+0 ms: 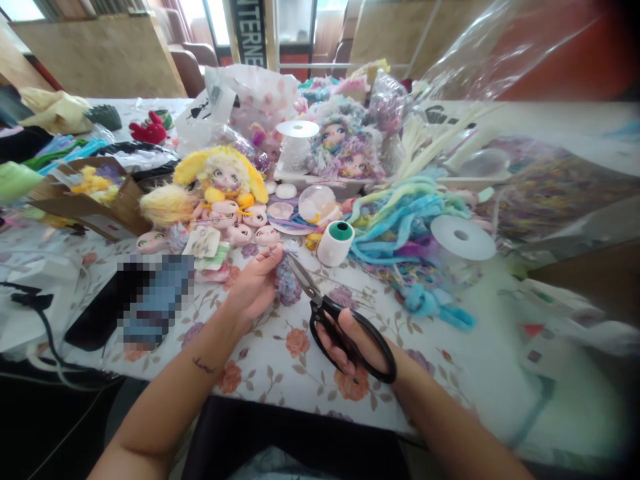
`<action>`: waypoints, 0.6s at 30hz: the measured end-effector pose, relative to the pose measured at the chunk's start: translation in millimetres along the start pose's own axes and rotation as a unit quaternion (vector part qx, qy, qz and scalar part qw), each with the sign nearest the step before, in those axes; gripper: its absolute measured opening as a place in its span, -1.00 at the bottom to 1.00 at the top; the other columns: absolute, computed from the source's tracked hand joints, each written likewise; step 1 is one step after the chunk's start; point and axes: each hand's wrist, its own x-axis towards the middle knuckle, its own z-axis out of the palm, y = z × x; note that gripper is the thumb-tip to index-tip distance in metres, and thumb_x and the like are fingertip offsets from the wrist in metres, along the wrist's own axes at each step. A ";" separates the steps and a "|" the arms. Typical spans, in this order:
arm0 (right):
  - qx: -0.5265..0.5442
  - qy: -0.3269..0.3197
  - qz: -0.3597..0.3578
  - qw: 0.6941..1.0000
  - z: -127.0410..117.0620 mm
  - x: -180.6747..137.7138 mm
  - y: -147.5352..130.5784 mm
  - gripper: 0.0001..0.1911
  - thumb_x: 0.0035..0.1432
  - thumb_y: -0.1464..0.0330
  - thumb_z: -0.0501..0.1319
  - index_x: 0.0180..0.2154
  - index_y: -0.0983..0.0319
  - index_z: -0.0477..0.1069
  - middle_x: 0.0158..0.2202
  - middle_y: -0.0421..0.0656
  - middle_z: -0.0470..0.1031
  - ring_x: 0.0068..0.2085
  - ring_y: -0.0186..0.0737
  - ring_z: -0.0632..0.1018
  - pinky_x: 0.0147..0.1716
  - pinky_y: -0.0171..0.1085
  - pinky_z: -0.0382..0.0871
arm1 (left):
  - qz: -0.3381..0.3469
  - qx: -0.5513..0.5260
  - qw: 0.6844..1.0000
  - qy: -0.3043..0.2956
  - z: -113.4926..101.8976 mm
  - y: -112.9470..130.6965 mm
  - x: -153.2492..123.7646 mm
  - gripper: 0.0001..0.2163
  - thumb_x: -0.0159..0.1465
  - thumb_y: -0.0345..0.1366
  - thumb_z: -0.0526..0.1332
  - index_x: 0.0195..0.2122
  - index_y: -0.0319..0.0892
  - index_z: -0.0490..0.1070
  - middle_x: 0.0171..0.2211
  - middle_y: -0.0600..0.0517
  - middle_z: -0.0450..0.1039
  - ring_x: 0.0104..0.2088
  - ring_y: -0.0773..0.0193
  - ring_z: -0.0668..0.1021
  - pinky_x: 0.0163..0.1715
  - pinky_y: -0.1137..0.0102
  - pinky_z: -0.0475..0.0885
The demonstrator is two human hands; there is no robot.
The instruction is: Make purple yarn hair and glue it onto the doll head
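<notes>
Left hand (255, 283) near frame centre, fingers curled around a small purple tuft (287, 281), pinching it from the 9 o'clock side and holding it just above the floral cloth (280, 360). Grip closed on the tuft, thumb side up, a little of the fluff bulging out past the fingertips.

Right hand (353, 343) at 5 o'clock from the tuft, fingers threaded through the black loops of the scissors (330, 313). Hand closed on the handles. Blades pointing toward 11 o'clock, tips right at the tuft's upper edge; blades look nearly together, though whether touching the fluff cannot be told.

White spool (336, 243) with a green core just at 1 o'clock from the tuft, upright on the cloth. Blue yarn (400, 227) heaped at 2 o'clock, beside a flat white disc (463, 237). Row of pink doll heads (247, 233) at 11 o'clock from the left hand, with a yellow-haired doll (225, 177) behind them. Blurred dark patch at 9 o'clock, unreadable. Clear plastic bags and more dolls farther back at 12 o'clock.
</notes>
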 end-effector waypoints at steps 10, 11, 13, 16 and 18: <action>0.042 0.037 0.051 0.997 2.3 6.2 -0.8 -0.20 -0.09 -0.41 0.03 -0.45 0.25 0.29 -0.69 -0.34 0.21 -0.74 -0.50 0.22 -0.77 -0.46 0.12 | -0.009 0.012 0.999 -0.032 2.6 -2.5 -3.7 -0.86 0.16 -0.35 0.40 -0.32 -0.26 0.48 -0.40 0.05 0.50 -0.40 0.40 0.52 -0.34 0.52 0.45; 0.045 0.039 0.049 0.997 2.3 6.3 -1.0 -0.20 -0.10 -0.41 0.03 -0.45 0.25 0.29 -0.69 -0.34 0.21 -0.74 -0.50 0.22 -0.77 -0.46 0.12 | -0.008 0.012 0.999 -0.034 2.8 -2.4 -3.9 -0.86 0.15 -0.34 0.40 -0.34 -0.26 0.48 -0.41 0.05 0.49 -0.41 0.40 0.51 -0.34 0.52 0.44; 0.051 0.039 0.046 0.997 2.4 6.3 -1.8 -0.21 -0.09 -0.40 0.03 -0.46 0.24 0.29 -0.70 -0.34 0.20 -0.75 -0.49 0.21 -0.78 -0.45 0.10 | -0.006 0.011 0.999 -0.036 3.4 -1.9 -4.2 -0.84 0.13 -0.33 0.42 -0.36 -0.27 0.47 -0.42 0.06 0.47 -0.42 0.41 0.50 -0.35 0.53 0.44; 0.063 0.039 0.047 0.996 2.6 6.4 -2.9 -0.21 -0.07 -0.40 0.03 -0.47 0.24 0.29 -0.71 -0.33 0.19 -0.75 -0.49 0.20 -0.79 -0.44 0.08 | -0.005 0.010 0.999 -0.033 4.1 -1.3 -4.5 -0.81 0.10 -0.33 0.44 -0.38 -0.25 0.45 -0.43 0.08 0.46 -0.43 0.42 0.49 -0.35 0.53 0.43; 0.076 0.035 0.041 0.996 2.7 6.9 -3.2 -0.21 -0.06 -0.40 0.02 -0.49 0.24 0.29 -0.71 -0.33 0.19 -0.75 -0.48 0.20 -0.80 -0.44 0.09 | 0.001 0.016 1.000 -0.026 4.0 -1.0 -4.7 -0.80 0.09 -0.33 0.45 -0.37 -0.23 0.44 -0.44 0.11 0.44 -0.44 0.44 0.47 -0.37 0.54 0.42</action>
